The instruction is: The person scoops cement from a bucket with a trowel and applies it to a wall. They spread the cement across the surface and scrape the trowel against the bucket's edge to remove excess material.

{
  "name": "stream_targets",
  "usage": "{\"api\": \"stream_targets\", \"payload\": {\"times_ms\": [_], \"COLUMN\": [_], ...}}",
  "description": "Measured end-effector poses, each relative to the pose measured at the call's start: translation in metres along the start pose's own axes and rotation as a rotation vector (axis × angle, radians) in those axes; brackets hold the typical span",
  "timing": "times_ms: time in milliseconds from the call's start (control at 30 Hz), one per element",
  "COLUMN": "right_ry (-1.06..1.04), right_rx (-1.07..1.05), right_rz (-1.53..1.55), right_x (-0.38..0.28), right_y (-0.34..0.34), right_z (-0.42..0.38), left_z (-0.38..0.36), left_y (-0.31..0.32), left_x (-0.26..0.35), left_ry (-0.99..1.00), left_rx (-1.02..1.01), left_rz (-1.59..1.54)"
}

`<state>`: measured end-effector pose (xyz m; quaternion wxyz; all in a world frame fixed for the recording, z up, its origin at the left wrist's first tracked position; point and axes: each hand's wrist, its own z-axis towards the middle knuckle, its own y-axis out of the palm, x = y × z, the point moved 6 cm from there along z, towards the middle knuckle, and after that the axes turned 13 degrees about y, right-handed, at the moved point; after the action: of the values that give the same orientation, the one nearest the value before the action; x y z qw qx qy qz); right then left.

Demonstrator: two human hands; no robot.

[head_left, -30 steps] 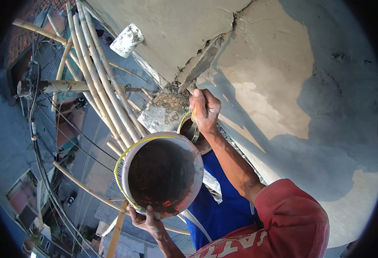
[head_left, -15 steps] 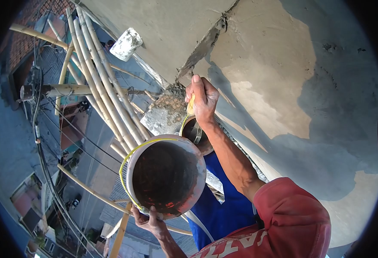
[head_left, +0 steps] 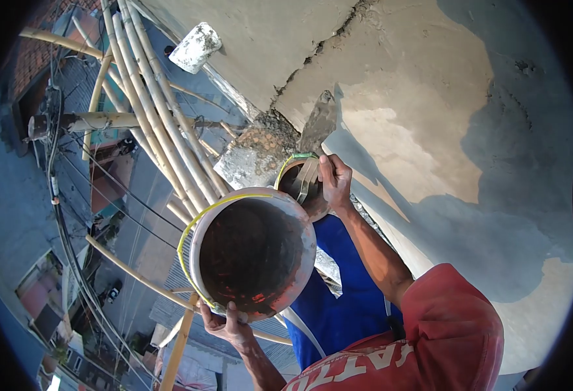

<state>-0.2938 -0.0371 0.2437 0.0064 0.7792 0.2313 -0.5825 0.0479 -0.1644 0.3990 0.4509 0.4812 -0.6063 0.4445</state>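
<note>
A large whitish bucket (head_left: pixel 250 254) with a yellow handle is tilted so that its dark, stained inside shows; my left hand (head_left: pixel 228 324) grips its lower rim. My right hand (head_left: pixel 335 179) is closed around the handle of a trowel (head_left: pixel 319 124), whose blade points up and carries grey mortar. Behind that hand is a smaller bucket (head_left: pixel 290 179) with a yellow-green handle and a metal tool in it. A jagged crack (head_left: pixel 309 58) runs across the grey plastered wall (head_left: pixel 391 78) above the trowel.
Bundled bamboo poles (head_left: pixel 159 111) stand at the left, crossed by other poles. Black cables (head_left: pixel 58 189) hang farther left, over roofs and a street far below. A rough concrete ledge (head_left: pixel 250 156) juts out beside the small bucket. A white mortar-spotted block (head_left: pixel 195 47) sits at the wall's edge.
My right hand has drawn the trowel away from the crack, down and to the right, and turned the blade. The large bucket has shifted slightly upward with my left hand.
</note>
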Motion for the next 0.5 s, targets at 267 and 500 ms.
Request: {"api": "stream_targets", "payload": {"times_ms": [267,500], "right_ry": [0.037,0.071], "right_rx": [-0.011,-0.118], "right_rz": [-0.445,-0.476], "right_x": [0.028,-0.004], "right_y": [-0.022,-0.055], "right_z": [-0.016,-0.067], "left_z": [0.001,0.005], "left_y": [0.002,0.009], "left_x": [-0.005,-0.014], "left_ry": [0.011,0.005], "left_rx": [-0.004,-0.038], "left_rz": [0.001,0.01]}}
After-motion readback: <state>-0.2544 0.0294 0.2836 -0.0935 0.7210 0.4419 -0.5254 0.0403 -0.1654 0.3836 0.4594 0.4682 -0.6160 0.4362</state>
